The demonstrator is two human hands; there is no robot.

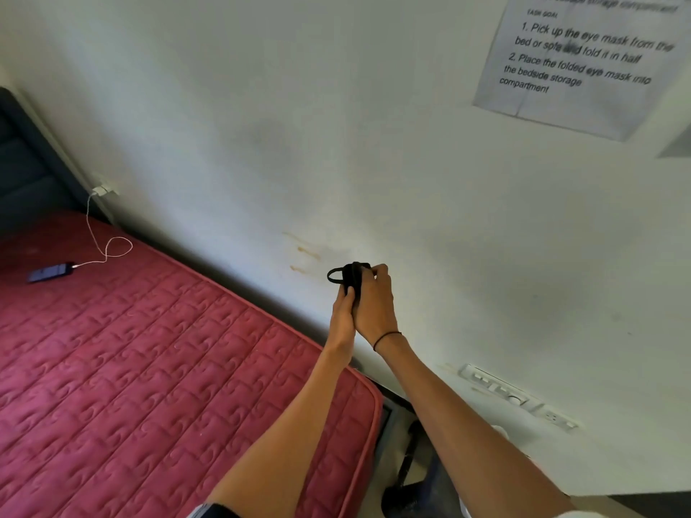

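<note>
A black eye mask [351, 275] is bunched up between both my hands, held in the air in front of the white wall [374, 162]. Its elastic strap loops out to the left. My left hand [342, 315] grips the mask from below with the thumb up against it. My right hand [374, 297] curls over the mask from the right, fingertips pinching its top. Most of the mask is hidden by my fingers. A thin black band circles my right wrist.
A red quilted mattress [149, 349] fills the lower left, with a dark phone [50, 272] on it, plugged by a white cable [108, 248] into a wall charger. A printed sheet [576, 57] hangs at the upper right. White wall sockets [512, 394] sit low right. Dark objects lie beside the bed.
</note>
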